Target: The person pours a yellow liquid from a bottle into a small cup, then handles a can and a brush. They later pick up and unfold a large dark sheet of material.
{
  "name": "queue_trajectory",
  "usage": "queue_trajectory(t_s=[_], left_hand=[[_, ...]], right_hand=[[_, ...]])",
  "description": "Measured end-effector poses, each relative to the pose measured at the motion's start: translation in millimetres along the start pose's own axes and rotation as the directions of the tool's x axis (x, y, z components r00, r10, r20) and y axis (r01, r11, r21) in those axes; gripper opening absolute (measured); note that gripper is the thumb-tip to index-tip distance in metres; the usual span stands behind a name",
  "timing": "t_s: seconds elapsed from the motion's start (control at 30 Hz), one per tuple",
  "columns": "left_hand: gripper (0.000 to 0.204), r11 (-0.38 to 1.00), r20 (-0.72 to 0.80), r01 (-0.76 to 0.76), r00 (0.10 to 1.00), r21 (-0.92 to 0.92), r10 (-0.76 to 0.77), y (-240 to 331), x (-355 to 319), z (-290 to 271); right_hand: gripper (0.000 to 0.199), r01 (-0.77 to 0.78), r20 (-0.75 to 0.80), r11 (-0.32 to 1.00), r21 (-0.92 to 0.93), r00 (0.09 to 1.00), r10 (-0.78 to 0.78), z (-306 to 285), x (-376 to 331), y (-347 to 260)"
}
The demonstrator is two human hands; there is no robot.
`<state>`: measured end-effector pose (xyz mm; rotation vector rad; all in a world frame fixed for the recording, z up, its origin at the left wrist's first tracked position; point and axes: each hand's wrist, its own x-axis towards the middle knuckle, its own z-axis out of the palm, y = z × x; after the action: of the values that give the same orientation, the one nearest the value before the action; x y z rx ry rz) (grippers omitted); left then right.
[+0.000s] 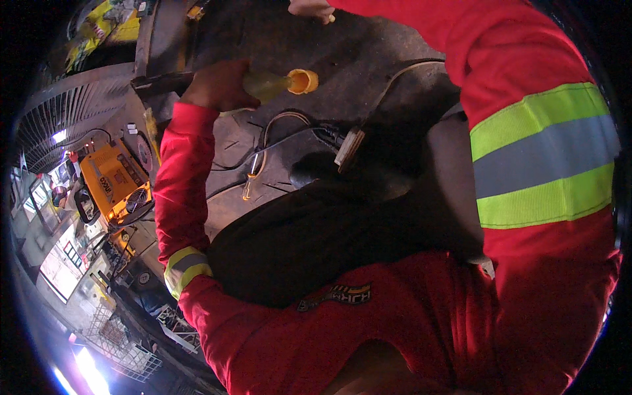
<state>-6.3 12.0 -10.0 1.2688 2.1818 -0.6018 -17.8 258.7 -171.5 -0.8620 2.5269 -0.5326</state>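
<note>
My left hand (220,84) is closed around a translucent yellowish plastic bottle (263,87). The bottle lies tilted on its side in my grip, its orange-yellow top (303,81) facing right, above the dark floor. At the upper edge, my right hand (312,8) is partly cut off by the frame. Its fingers look curled together near a small pale tip, and what they hold cannot be made out. Both arms are in red sleeves with reflective bands and reach forward past my dark-clothed legs.
An orange machine (113,183) with cables stands at the left, beside a slatted metal grille (72,118). A yellow-handled tool (248,187) and a pale flat block-like piece (349,150) lie among cables in front of me. A wire basket (122,339) is at lower left.
</note>
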Motion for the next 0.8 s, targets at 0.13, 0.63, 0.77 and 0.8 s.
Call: queue_trajectory(t_s=[0.13,0.63,0.77,0.8], left_hand=[[0.061,1.0,-0.006,-0.013,1.0,0.005,0.013,-1.2,-0.1,1.8],[0.075,0.968,-0.006,0.141,0.989,-0.207,-0.145,-4.9,-21.2,50.6],[0.074,0.937,-0.064,0.178,0.976,-0.3,-0.206,-2.0,-31.1,67.7],[0.073,0.92,-0.08,0.198,0.968,-0.338,-0.238,-1.6,-33.6,73.5]], right_hand=[[0.014,0.001,0.002,0.998,-0.056,1.0,-0.001,-3.4,-0.6,-0.1],[0.011,-0.098,0.067,0.938,-0.331,0.99,0.126,-22.1,-8.6,-27.5],[0.013,-0.135,0.065,0.942,-0.308,0.985,0.162,-24.6,-2.3,-30.9],[0.013,-0.126,0.048,0.938,-0.323,0.988,0.149,-23.2,0.6,-31.1]])
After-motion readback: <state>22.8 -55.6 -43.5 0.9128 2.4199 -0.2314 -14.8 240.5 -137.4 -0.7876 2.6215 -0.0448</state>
